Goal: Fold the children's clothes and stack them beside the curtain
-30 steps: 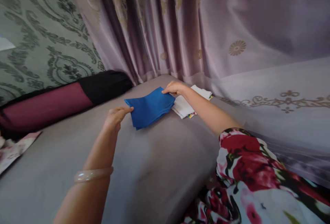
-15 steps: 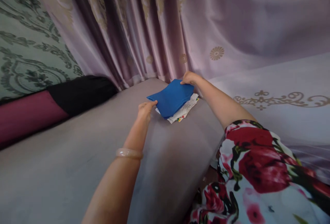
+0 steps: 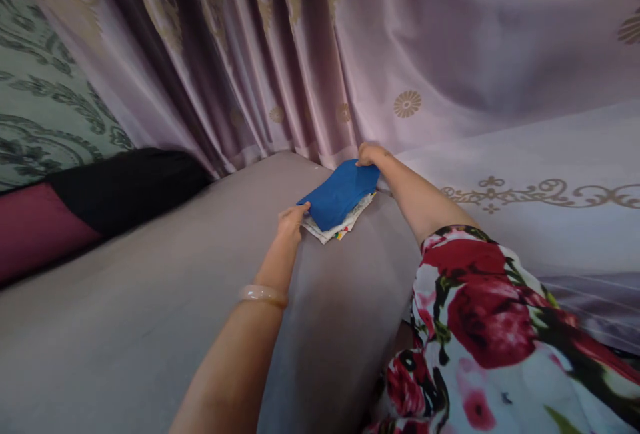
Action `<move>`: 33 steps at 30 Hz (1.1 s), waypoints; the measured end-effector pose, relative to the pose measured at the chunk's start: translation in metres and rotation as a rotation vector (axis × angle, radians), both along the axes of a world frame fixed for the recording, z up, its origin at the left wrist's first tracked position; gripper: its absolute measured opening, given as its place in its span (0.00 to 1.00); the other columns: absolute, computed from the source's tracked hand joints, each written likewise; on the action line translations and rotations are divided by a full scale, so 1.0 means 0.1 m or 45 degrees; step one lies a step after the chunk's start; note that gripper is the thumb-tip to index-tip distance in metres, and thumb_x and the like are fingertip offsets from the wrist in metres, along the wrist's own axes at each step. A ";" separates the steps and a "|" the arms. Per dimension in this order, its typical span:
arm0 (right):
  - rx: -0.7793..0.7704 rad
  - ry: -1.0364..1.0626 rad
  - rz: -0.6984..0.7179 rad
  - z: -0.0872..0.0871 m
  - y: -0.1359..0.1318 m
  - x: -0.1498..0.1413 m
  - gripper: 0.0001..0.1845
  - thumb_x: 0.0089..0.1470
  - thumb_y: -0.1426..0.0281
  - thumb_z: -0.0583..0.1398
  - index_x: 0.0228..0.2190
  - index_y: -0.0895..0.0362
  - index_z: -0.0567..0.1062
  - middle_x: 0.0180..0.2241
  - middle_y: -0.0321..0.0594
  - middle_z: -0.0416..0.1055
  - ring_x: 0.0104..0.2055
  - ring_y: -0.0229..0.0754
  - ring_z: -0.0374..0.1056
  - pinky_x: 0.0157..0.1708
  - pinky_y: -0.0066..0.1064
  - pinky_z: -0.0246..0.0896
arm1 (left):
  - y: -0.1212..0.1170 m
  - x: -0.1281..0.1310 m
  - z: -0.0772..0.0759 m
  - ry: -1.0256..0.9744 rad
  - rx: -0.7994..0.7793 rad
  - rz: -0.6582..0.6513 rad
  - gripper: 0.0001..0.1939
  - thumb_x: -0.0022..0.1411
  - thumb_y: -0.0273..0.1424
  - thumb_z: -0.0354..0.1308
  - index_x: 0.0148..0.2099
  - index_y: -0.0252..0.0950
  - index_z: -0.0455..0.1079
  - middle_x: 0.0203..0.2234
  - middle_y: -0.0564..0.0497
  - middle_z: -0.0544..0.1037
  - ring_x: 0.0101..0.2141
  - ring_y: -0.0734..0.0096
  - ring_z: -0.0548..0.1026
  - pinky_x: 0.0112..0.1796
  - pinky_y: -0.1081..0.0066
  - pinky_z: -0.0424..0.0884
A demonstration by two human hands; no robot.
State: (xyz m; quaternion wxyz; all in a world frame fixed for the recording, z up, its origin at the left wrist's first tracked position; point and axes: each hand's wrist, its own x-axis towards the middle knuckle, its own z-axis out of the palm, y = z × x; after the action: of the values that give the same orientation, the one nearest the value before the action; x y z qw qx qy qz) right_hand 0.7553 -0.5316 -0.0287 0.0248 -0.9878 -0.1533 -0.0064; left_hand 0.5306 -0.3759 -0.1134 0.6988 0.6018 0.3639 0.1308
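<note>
A folded blue cloth [image 3: 340,194] lies over a small stack of folded white cloths [image 3: 325,233], whose pale edges and a bit of coloured print stick out along the near side. My left hand [image 3: 294,219] pinches the cloth's left corner between thumb and fingers; a pale bangle circles that wrist. At the far right corner, my right hand [image 3: 369,154] grips the same blue cloth, its fingers partly hidden behind the wrist. Most of the white stack is covered by the blue cloth.
The stack rests on a grey bed surface [image 3: 150,314] near its far corner. Mauve curtains [image 3: 280,54] with gold patterns hang right behind. A black and maroon bolster [image 3: 125,187] lies along the left wall. My floral sleeve [image 3: 490,314] fills the lower right.
Both hands have carried the blue cloth rightward from beside the white stack to on top of it, then lowered it. The view has turned to the right.
</note>
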 end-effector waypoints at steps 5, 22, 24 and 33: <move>-0.133 0.122 0.038 0.09 -0.06 0.00 0.19 0.53 0.67 0.66 0.43 0.67 0.77 0.40 0.55 0.75 0.46 0.50 0.72 0.46 0.35 0.66 | 0.03 0.07 -0.03 -0.234 0.107 -0.062 0.09 0.54 0.34 0.64 0.28 0.34 0.71 0.20 0.53 0.71 0.28 0.72 0.74 0.33 0.73 0.70; -0.065 0.128 -0.061 -0.37 -0.13 -0.07 0.21 0.55 0.67 0.64 0.49 0.64 0.74 0.50 0.60 0.71 0.53 0.52 0.68 0.49 0.40 0.64 | -0.29 0.06 -0.30 0.006 -0.207 -0.091 0.09 0.65 0.26 0.54 0.31 0.37 0.60 0.14 0.60 0.62 0.14 0.80 0.66 0.23 0.75 0.73; -0.033 0.146 -0.056 -0.39 -0.16 -0.03 0.22 0.54 0.67 0.64 0.49 0.64 0.74 0.51 0.59 0.70 0.53 0.53 0.68 0.50 0.40 0.63 | -0.28 0.07 -0.28 0.016 -0.192 -0.091 0.09 0.65 0.26 0.53 0.31 0.37 0.59 0.14 0.60 0.61 0.13 0.80 0.66 0.22 0.76 0.72; 0.167 0.369 -0.151 -0.53 -0.33 0.06 0.19 0.56 0.68 0.61 0.47 0.67 0.75 0.42 0.54 0.76 0.41 0.49 0.74 0.36 0.31 0.69 | -0.30 0.05 -0.27 0.027 -0.192 -0.042 0.07 0.64 0.28 0.56 0.33 0.34 0.62 0.14 0.61 0.62 0.13 0.83 0.65 0.21 0.79 0.71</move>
State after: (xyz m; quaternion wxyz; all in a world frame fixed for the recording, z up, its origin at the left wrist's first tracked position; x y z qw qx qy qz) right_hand 0.7615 -0.5649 -0.0818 0.1105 -0.9820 -0.0890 0.1246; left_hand 0.5352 -0.4055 -0.1403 0.7403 0.5546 0.3702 0.0850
